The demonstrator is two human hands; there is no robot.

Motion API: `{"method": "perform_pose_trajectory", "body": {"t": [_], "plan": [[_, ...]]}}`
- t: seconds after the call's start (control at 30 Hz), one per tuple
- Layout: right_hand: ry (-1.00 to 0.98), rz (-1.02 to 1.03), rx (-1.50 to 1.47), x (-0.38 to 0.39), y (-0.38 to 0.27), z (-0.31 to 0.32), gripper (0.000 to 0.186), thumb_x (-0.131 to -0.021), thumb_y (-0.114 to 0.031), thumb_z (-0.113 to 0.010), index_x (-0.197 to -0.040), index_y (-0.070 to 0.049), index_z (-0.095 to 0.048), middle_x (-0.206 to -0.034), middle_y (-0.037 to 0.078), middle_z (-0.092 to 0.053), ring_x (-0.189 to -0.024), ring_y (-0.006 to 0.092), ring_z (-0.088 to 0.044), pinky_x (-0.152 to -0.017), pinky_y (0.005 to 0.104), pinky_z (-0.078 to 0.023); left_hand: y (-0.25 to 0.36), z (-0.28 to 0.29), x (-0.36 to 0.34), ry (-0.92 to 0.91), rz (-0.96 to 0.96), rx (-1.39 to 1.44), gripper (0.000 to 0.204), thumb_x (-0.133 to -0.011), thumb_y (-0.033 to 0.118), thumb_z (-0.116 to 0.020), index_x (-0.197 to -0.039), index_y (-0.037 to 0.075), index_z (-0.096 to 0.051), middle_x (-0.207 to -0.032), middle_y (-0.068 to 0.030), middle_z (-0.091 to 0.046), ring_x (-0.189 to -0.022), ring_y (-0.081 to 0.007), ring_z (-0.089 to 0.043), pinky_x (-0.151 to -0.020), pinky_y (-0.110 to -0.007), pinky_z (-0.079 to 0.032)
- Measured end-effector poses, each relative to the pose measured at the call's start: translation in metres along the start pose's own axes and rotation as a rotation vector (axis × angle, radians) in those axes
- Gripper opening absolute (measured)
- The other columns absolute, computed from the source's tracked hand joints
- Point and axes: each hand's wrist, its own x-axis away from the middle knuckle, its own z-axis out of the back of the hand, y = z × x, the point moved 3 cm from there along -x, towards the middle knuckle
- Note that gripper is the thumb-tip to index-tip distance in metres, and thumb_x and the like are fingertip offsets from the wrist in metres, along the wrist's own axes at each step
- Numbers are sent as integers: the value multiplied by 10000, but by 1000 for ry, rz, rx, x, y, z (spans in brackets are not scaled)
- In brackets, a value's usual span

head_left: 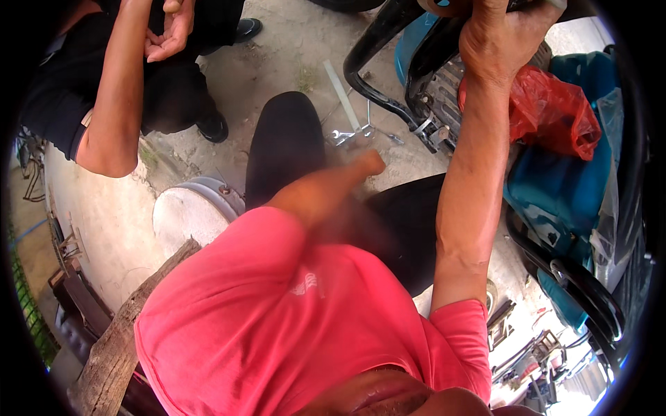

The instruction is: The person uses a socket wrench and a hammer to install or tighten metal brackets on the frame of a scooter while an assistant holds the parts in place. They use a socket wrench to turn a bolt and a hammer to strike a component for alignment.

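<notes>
My right hand [510, 35] is raised at the top right, against the black parts of a motorbike. Its fingers curl over something at the picture's edge that I cannot make out. My left hand [369, 164] is smeared by motion in front of my knees and seems low over the ground; its fingers cannot be read. Just beyond it, on the ground, lie a spanner [340, 136], a thin metal rod tool [368, 114] and a long pale flat strip [340, 90]. A bent black tube [355, 59] of the motorbike runs down beside them.
A red plastic bag [555, 111] sits on a teal panel [548, 201] at the right. Another person's arm [118, 90] and dark-clothed legs are at the upper left. A round pale-topped drum [187, 215] and a rough wooden plank [114, 353] stand at my left.
</notes>
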Motion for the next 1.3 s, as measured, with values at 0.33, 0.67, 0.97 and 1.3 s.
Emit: {"method": "perform_pose_trajectory", "body": {"t": [0.33,0.67,0.97,1.3], "plan": [[-43,-62,4,4,-13,1,1135,-803,-554,-845,-1583,10,-244,-1446,176,-483,-1326,291,-510,-1136,427,-407,4,99,-11,275,22,-141,360,-887,285,-627,-1143,66,-756,-1139,-201,-733,-1066,-396,-708,-912,-500,-573],[-50,-130,7,4,-2,12,1268,-729,-525,-894,-1611,8,-155,-1450,187,-469,-1321,298,-527,-1120,419,-428,67,127,39,183,-245,154,439,-939,278,-559,-1312,69,-658,-1255,-182,-704,-1204,-345,-664,-1008,-526,-513],[-90,-102,202,6,-8,8,1088,-828,-465,-809,-1614,-19,-202,-1562,176,-357,-1417,306,-421,-1188,440,-344,-5,68,-52,171,110,-206,357,-912,244,-605,-1188,50,-721,-1178,-181,-733,-1126,-348,-702,-939,-495,-557],[-128,-182,111,6,-5,9,1149,-806,-368,-834,-1645,-57,-113,-1593,169,-335,-1427,300,-425,-1196,423,-348,-19,71,-69,194,128,-284,278,-881,201,-649,-1055,32,-786,-1101,-180,-762,-1046,-352,-740,-867,-464,-602]]}}
